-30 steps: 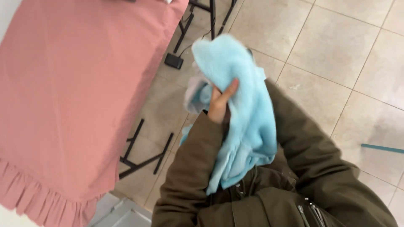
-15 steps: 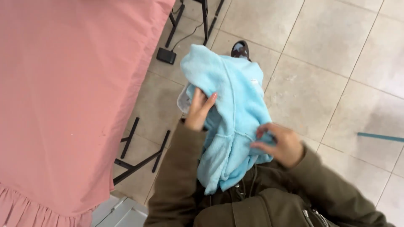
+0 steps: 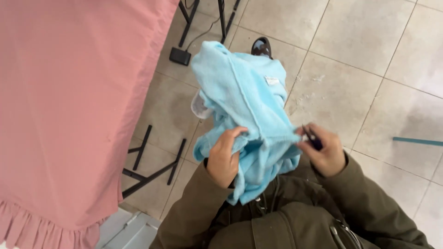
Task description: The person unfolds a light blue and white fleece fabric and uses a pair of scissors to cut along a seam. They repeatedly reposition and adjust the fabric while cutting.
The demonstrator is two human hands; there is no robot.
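We look down on our two hands working a light blue fleece garment (image 3: 244, 101), which hangs in the air in front of our chest, above the tiled floor (image 3: 369, 60). Our left hand (image 3: 224, 157) grips a bunched fold near the lower left of the cloth, its fingers (image 3: 233, 136) curled tight into the fabric. Our right hand (image 3: 325, 152) pinches the garment's edge at its right side, the fingers closed narrow on the cloth together with a small dark tool (image 3: 313, 137) whose kind we cannot tell. Between the two hands a seam of the garment is drawn taut. A small white label (image 3: 272, 80) shows on the upper part of the cloth. Both our arms wear olive green jacket sleeves (image 3: 369, 203). To our left stands a desk covered by a pink ruffled cloth (image 3: 69, 106), with black metal legs (image 3: 152, 161) beneath it on the floor. A dark shoe (image 3: 262, 46) peeks out just above the garment.
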